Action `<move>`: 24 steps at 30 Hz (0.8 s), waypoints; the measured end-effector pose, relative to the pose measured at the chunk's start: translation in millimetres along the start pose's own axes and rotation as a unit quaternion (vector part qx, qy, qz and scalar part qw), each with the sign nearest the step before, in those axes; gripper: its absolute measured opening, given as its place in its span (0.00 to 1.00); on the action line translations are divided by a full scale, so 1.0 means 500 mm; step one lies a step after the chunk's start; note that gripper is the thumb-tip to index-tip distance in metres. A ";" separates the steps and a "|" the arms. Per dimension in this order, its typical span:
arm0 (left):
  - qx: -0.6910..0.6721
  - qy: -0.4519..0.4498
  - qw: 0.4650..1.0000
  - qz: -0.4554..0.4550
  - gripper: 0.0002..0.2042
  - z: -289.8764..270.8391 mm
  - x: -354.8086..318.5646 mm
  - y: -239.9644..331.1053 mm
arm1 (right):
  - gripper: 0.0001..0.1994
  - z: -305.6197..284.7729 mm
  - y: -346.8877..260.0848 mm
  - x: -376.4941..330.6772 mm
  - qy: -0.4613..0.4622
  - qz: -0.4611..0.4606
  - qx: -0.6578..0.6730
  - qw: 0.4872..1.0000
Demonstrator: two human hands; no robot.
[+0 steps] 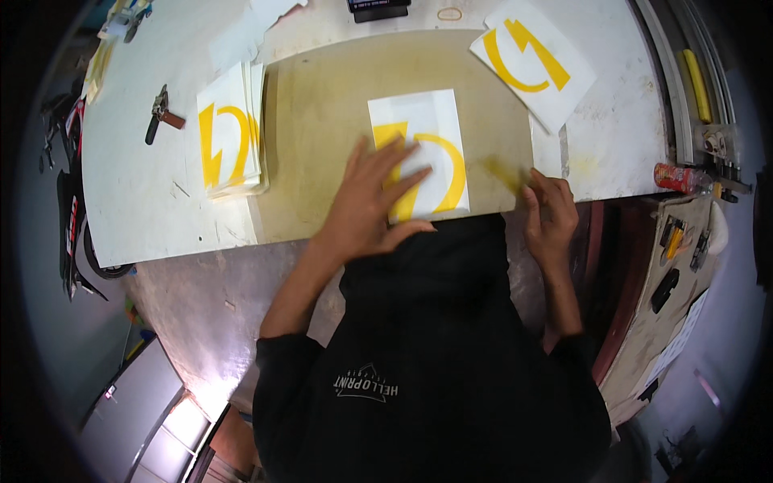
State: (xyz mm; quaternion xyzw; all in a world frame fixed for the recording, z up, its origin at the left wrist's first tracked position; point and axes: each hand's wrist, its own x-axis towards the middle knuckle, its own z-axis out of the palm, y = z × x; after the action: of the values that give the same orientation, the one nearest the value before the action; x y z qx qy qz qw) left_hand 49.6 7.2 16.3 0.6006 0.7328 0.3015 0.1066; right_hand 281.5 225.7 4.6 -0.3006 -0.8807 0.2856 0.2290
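Observation:
A white sheet (435, 111) with a yellow lightning-bolt and curved-band design lies near the front edge of the tan mat (314, 105). Spread over the left part of this sheet, my left hand (366, 201) lies with its fingers apart and hides some of the yellow. To the right of the sheet, my right hand (552, 217) has thumb and fingertips drawn together. A small yellow strip (502, 173), smeared by motion, extends from those fingertips over the mat.
On the left stands a stack of similar sheets (233, 145), with a metal-and-brown clamp-like tool (163, 115) farther left. More printed sheets (523, 64) lie at the back right. A dark device (378, 10) and a rubber band (449, 14) sit at the back; a red container (676, 177) is at the right edge.

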 end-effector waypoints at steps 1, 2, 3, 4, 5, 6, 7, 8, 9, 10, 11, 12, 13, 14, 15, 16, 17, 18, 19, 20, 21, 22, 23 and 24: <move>-0.015 0.025 0.999 0.020 0.32 0.013 -0.007 0.011 | 0.19 0.004 0.015 -0.002 0.019 0.016 -0.013 1.000; -0.013 0.005 0.999 0.029 0.26 0.022 -0.005 0.029 | 0.18 0.013 0.025 0.004 0.042 0.030 -0.023 0.998; -0.018 -0.005 0.998 0.053 0.22 0.043 -0.013 0.033 | 0.19 0.018 0.025 0.012 0.034 0.050 -0.057 0.997; -0.022 -0.015 0.997 0.074 0.18 0.055 -0.015 0.026 | 0.20 0.025 0.021 0.021 0.045 0.024 -0.065 0.997; -0.150 0.045 0.987 -0.029 0.15 0.045 -0.009 0.019 | 0.20 0.029 0.018 0.024 0.055 0.000 -0.075 0.996; -0.276 0.103 0.947 -0.131 0.12 0.033 -0.005 0.010 | 0.21 0.034 0.015 0.030 0.063 -0.024 -0.086 0.994; -0.394 0.160 0.876 -0.227 0.09 0.019 -0.003 -0.001 | 0.21 0.039 0.013 0.039 0.055 -0.025 -0.075 0.995; -0.482 0.261 0.801 -0.241 0.07 -0.010 0.009 -0.025 | 0.21 0.047 0.018 0.049 0.065 -0.030 -0.079 0.994; -0.563 0.356 0.701 -0.254 0.05 -0.050 0.008 -0.042 | 0.21 0.050 0.022 0.048 0.067 -0.035 -0.086 0.993; -0.556 0.426 0.679 -0.219 0.05 -0.090 0.001 -0.054 | 0.20 0.053 0.023 0.050 0.069 -0.044 -0.091 0.992; -0.504 0.490 0.696 -0.147 0.07 -0.122 -0.014 -0.078 | 0.20 0.052 0.023 0.050 0.070 -0.043 -0.085 0.993; -0.417 0.509 0.743 -0.122 0.07 -0.161 -0.020 -0.078 | 0.19 0.050 0.024 0.049 0.072 -0.043 -0.082 0.993; -0.297 0.502 0.805 -0.108 0.07 -0.204 -0.037 -0.088 | 0.18 0.048 0.022 0.046 0.069 -0.038 -0.067 0.995; -0.200 0.481 0.850 -0.086 0.08 -0.236 -0.064 -0.122 | 0.17 0.047 0.021 0.042 0.066 -0.033 -0.060 0.995; -0.070 0.412 0.903 -0.096 0.10 -0.273 -0.067 -0.124 | 0.17 0.048 0.021 0.045 0.068 -0.032 -0.051 0.996; 0.059 0.332 0.935 -0.107 0.11 -0.306 -0.071 -0.121 | 0.16 0.049 0.022 0.046 0.070 -0.031 -0.042 0.996; 0.077 0.283 0.946 -0.138 0.12 -0.314 -0.071 -0.121 | 0.16 0.045 0.021 0.047 0.072 -0.039 -0.042 0.996; 0.101 0.236 0.955 -0.149 0.11 -0.316 -0.092 -0.138 | 0.16 0.047 0.017 0.052 0.070 -0.045 -0.039 0.996; 0.122 0.208 0.956 -0.170 0.11 -0.316 -0.118 -0.148 | 0.16 0.048 0.008 0.057 0.068 -0.050 -0.037 0.996; 0.134 0.178 0.957 -0.184 0.10 -0.304 -0.133 -0.165 | 0.16 0.043 0.004 0.060 0.070 -0.050 -0.043 0.995; 0.159 0.161 0.954 -0.194 0.09 -0.293 -0.151 -0.175 | 0.16 0.039 -0.001 0.069 0.080 -0.059 -0.040 0.994; 0.162 0.161 0.951 -0.208 0.09 -0.290 -0.169 -0.174 | 0.17 0.036 -0.001 0.081 0.085 -0.073 -0.049 0.992; 0.158 0.161 0.949 -0.219 0.09 -0.279 -0.178 -0.167 | 0.17 0.028 0.002 0.097 0.091 -0.087 -0.065 0.990; 0.154 0.160 0.947 -0.230 0.09 -0.271 -0.186 -0.157 | 0.18 0.021 0.007 0.113 0.097 -0.099 -0.080 0.987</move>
State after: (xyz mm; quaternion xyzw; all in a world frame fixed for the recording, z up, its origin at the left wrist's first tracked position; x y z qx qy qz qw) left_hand -60.7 -130.6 60.3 0.3683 0.8961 0.2444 -0.0398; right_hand 236.3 261.3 7.8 -0.2550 -0.9000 0.1595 0.3154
